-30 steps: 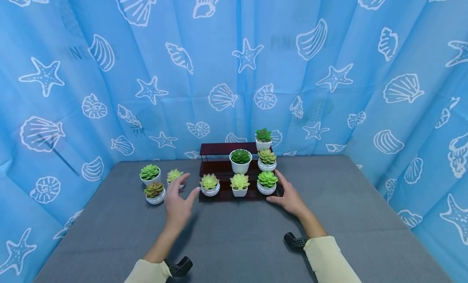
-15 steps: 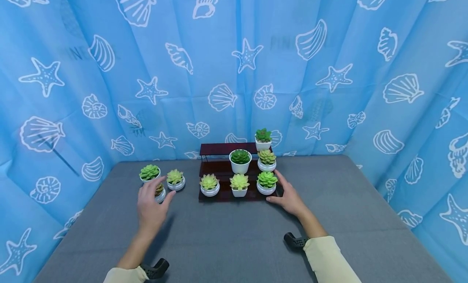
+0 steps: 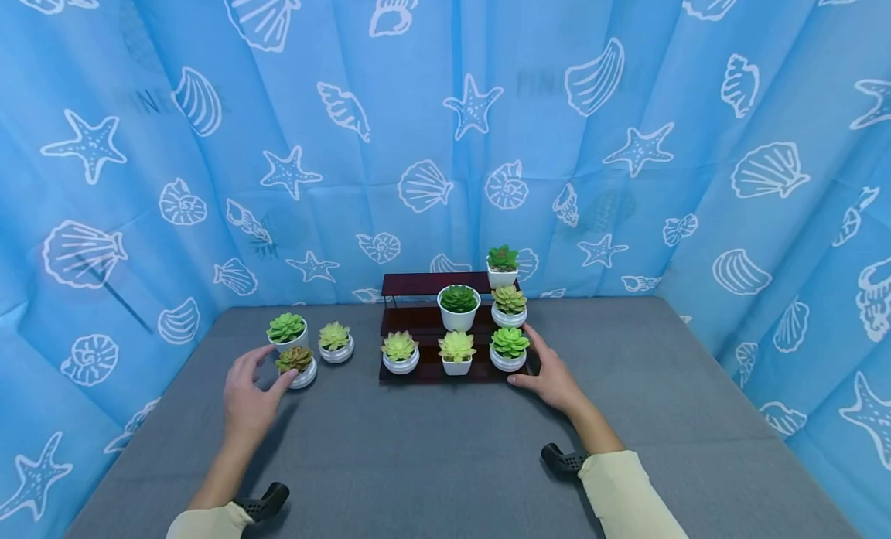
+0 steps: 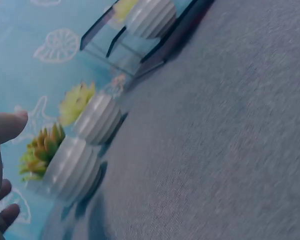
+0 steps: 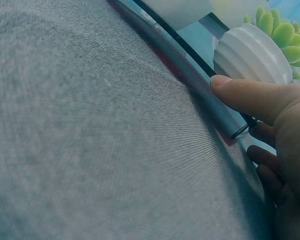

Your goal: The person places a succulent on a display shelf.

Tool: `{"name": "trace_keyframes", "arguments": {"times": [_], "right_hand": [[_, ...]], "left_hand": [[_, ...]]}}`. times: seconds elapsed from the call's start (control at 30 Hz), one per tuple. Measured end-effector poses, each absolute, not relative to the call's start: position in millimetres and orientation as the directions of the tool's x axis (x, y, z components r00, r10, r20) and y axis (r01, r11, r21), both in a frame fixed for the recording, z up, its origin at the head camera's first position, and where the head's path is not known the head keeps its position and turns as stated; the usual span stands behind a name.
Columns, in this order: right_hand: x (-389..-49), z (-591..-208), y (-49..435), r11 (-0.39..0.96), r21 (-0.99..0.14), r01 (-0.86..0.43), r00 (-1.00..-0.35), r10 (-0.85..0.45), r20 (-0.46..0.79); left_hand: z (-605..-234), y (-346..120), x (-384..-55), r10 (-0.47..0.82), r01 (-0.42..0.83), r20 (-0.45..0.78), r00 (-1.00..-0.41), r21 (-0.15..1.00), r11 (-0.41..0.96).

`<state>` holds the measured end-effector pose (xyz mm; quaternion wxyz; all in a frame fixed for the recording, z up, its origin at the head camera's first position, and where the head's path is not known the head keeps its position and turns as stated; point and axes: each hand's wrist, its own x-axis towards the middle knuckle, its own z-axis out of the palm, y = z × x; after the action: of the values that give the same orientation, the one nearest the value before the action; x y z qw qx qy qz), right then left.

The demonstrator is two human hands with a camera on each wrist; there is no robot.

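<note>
My left hand (image 3: 245, 396) is at the left of the table, thumb and fingers spread beside a reddish-green succulent (image 3: 295, 359) in a round white ribbed pot. In the left wrist view a gap shows between the thumb (image 4: 9, 126) and that ribbed pot (image 4: 72, 167). My right hand (image 3: 551, 378) holds the front right corner of a dark red tiered stand (image 3: 418, 378). The right wrist view has its thumb (image 5: 250, 95) on the front shelf edge and the other fingers curled below, beside a green succulent (image 5: 285, 40) in a ribbed pot.
Behind the left hand stand a green succulent (image 3: 287, 330) and a yellow-green one (image 3: 335, 342). Several white-potted succulents, including a dark green one (image 3: 459, 307), fill parts of the stand's three tiers. A blue shell-print curtain (image 3: 376, 175) backs the grey table (image 3: 445, 454).
My left hand has moved left from near the stand, past the yellow-green succulent, to the reddish-green one. The right hand stays at the stand's corner.
</note>
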<state>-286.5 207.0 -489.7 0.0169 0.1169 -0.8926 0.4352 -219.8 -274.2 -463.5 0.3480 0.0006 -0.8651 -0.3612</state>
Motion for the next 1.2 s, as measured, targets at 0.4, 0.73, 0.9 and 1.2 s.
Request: {"name": "trace_keyframes", "arguments": {"times": [0.4,0.73,0.9,1.2], "right_hand": [[-286.5,-490.7,208.3,0.601,-0.767,-0.227,-0.972,-0.188,0.14],[-285.4,-488.7,207.7,0.602,-0.766,-0.228,-0.971,-0.195,0.135],[-285.1,-489.4,207.6,0.602,-0.764,-0.232,-0.97,-0.197,0.14],[-284.7,-489.4,207.7,0.595,-0.768,-0.237,-0.969,-0.198,0.145]], "left_hand": [[-467.5,-292.3,-225.0,-0.262,-0.08,0.09,-0.961,0.814,0.576],[-469.4,-303.7,-235.1,-0.155,-0.124,-0.039,-0.987,0.796,0.592],[-469.1,-303.4,-241.7,-0.139,-0.123,-0.047,-0.989,0.777,0.617],[-470.3,-305.8,-250.1,-0.12,-0.124,-0.061,-0.991,0.758,0.64]]}}
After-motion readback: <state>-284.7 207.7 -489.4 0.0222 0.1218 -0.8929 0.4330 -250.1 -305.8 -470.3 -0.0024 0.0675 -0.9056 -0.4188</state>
